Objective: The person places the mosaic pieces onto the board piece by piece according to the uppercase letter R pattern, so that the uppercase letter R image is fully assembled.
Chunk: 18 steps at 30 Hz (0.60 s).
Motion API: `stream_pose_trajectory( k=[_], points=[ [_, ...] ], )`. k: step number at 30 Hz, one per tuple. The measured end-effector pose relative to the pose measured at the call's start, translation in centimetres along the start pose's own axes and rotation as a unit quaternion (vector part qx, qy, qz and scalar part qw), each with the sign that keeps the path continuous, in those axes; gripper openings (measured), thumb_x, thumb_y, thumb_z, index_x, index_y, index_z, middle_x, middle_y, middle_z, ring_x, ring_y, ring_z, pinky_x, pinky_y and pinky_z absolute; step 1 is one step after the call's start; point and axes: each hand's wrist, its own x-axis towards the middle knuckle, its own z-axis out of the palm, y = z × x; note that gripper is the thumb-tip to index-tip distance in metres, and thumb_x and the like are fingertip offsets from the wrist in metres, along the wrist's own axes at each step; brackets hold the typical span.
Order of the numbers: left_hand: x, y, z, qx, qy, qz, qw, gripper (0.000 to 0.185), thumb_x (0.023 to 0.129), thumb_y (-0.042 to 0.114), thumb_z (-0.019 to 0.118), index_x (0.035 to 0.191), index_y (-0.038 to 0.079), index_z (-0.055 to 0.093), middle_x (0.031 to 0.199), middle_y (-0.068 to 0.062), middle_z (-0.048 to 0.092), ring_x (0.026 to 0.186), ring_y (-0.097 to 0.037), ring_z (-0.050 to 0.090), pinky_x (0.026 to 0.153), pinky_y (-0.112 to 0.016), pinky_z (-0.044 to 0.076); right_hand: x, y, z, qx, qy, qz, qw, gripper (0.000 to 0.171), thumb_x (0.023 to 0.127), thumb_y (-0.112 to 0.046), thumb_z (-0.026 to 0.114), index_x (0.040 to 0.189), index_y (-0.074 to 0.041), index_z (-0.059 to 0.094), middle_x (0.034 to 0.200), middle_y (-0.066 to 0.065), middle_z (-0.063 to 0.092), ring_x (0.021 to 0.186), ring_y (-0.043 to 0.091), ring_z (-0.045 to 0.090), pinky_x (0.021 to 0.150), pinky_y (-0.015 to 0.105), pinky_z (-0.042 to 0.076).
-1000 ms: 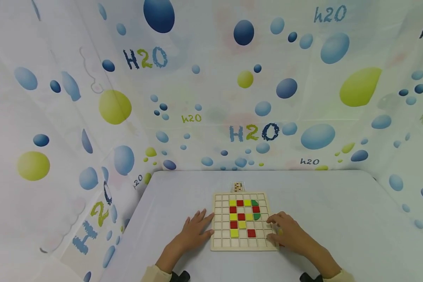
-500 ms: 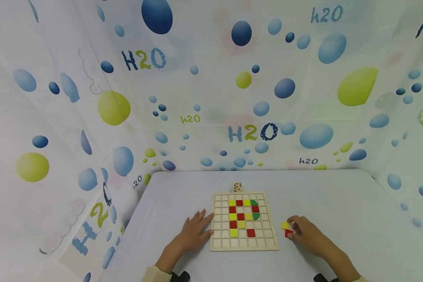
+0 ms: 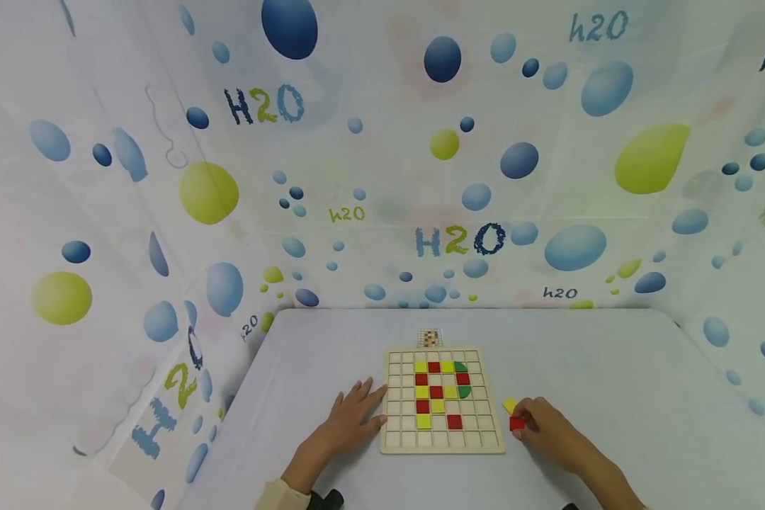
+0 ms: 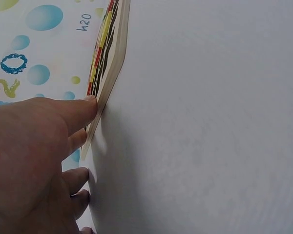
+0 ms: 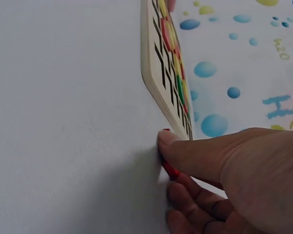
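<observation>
Around my table the printed curtain (image 3: 382,177) read "H2O" far left and at centre, and small "h2o" at several spots.

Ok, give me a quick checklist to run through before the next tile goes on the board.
1. Left hand steadies the board at its left edge: ok.
2. Right hand has the red tile in its fingertips: ok.
3. Yellow tile lies on the table, off the board: ok.
4. Empty cells remain on the board: ok.
5. Pattern card readable behind the board: cannot tell, too small.
</observation>
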Motion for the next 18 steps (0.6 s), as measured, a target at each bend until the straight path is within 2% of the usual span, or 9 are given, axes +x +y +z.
stream_pose_trajectory(
  k=[7,14,18],
  points=[
    [0.1,0.0,-0.1,-0.002,-0.002,-0.008,1.0000,0.063,0.106,0.042,0.061,0.162,0.016,0.045,0.171,-0.022,0.030,0.158,-0.048,0.024,0.122,-0.076,0.012,1.1,-1.2,0.9,0.001,0.032,-0.029,0.999,0.025,0.092,-0.016,0.083,0.111,-0.009,0.067,0.103,0.000,0.059,0.096,0.013,0.055,0.085,0.030,0.055],
    [0.0,0.1,-0.1,-0.001,-0.002,-0.006,1.0000,0.063,0.106,0.040,0.062,0.161,0.014,0.045,0.170,-0.023,0.031,0.158,-0.049,0.024,0.122,-0.077,0.013,2.6,-4.1,3.1,0.016,0.026,-0.025,0.999,0.025,0.092,-0.014,0.083,0.111,-0.011,0.067,0.103,-0.001,0.058,0.096,0.013,0.056,0.086,0.033,0.055],
    [0.0,0.2,-0.1,0.001,-0.001,-0.006,1.0000,0.063,0.106,0.040,0.062,0.161,0.014,0.045,0.170,-0.023,0.031,0.158,-0.048,0.025,0.122,-0.077,0.013,2.7,-6.1,4.9,0.001,0.016,-0.065,0.998,0.024,0.093,-0.016,0.083,0.111,-0.014,0.067,0.101,-0.004,0.056,0.093,0.011,0.053,0.083,0.029,0.054]
  ],
)
